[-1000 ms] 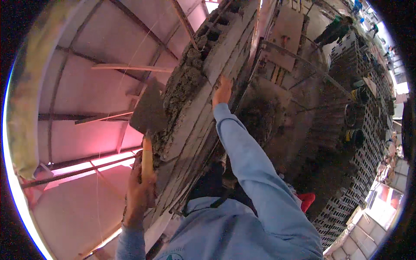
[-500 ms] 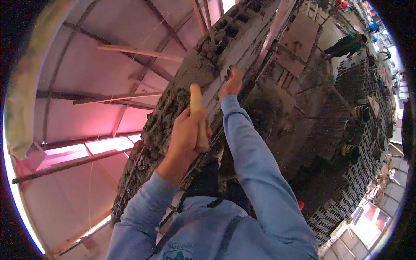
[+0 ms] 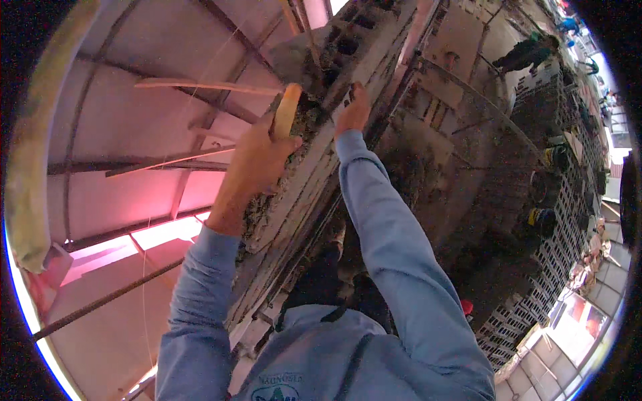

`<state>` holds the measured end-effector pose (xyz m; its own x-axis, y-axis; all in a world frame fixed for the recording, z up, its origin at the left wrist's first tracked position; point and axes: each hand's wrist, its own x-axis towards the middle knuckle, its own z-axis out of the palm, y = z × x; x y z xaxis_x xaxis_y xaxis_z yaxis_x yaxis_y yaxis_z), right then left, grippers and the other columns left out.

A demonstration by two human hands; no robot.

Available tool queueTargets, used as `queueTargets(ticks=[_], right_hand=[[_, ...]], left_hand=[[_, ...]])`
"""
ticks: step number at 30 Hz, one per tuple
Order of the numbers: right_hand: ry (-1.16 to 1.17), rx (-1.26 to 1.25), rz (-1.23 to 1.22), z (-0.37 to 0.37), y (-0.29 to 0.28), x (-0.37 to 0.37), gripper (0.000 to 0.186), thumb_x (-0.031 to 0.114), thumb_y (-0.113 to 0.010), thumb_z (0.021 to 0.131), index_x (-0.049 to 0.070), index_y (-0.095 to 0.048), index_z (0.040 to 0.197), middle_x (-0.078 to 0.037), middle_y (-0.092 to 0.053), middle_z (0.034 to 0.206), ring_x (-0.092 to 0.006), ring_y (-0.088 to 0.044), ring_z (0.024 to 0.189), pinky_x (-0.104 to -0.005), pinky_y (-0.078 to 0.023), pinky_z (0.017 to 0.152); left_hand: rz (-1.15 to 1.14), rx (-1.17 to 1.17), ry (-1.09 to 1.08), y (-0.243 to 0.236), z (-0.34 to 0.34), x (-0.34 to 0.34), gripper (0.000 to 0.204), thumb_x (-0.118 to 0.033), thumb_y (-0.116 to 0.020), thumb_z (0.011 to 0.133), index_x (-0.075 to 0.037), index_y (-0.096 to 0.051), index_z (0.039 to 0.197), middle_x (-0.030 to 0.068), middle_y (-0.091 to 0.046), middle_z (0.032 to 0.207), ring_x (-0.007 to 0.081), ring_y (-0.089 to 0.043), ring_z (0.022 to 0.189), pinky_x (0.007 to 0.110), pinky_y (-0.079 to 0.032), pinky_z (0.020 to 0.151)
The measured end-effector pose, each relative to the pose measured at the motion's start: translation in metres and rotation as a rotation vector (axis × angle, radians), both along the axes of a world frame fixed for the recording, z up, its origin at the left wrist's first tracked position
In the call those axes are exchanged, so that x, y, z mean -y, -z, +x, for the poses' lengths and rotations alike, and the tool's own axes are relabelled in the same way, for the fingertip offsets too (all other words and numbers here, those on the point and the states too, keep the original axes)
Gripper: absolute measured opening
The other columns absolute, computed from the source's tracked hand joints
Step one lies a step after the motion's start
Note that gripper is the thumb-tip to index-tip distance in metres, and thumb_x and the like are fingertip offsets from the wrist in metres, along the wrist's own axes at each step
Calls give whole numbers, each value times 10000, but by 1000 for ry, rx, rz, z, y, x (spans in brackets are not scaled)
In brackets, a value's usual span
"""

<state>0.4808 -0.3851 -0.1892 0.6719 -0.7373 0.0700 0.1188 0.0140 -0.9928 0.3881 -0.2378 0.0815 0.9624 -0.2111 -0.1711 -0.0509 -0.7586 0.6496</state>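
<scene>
My left hand is closed around a pale yellowish wooden handle. A dark piece shows beside the handle; whether it is a blade is hard to tell. This hand is over the left side of a long wall top with rough grey mortar near the handle. My right hand is farther right, at the long grey strip along the wall, its fingers curled. Something small and dark shows at those fingers, too unclear to name. Hollow blocks show at the wall's far end.
Metal bars and a wooden strip cross pale pink-lit panels on the left. At right are stacked perforated blocks, dark buckets and a brown board. A person in dark clothes stands at the far right.
My left hand has moved forward and left with the wooden handle, tilting it. My right hand has shifted slightly forward. Less of the lumpy mortar shows along the wall's left side.
</scene>
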Motion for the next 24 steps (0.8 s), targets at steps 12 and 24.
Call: queueTargets(ticks=[12,24], right_hand=[[-47,18,278,9,-4,-4,505,346,-480,980,47,-528,1385,-88,-470,1481,-270,-406,1367,-395,-287,1125],[-120,116,607,27,64,15,535,358,-430,1025,72,-447,1476,-113,-372,1563,-266,-334,1435,-436,-260,1165]], left_hand=[[304,232,103,-7,5,-34,550,-166,-706,783,-58,-566,1304,253,-686,983,444,-657,928,529,-499,796],[89,162,-62,-13,-19,-83,607,-166,-723,805,-54,-536,1372,248,-690,1079,388,-689,967,449,-525,837]])
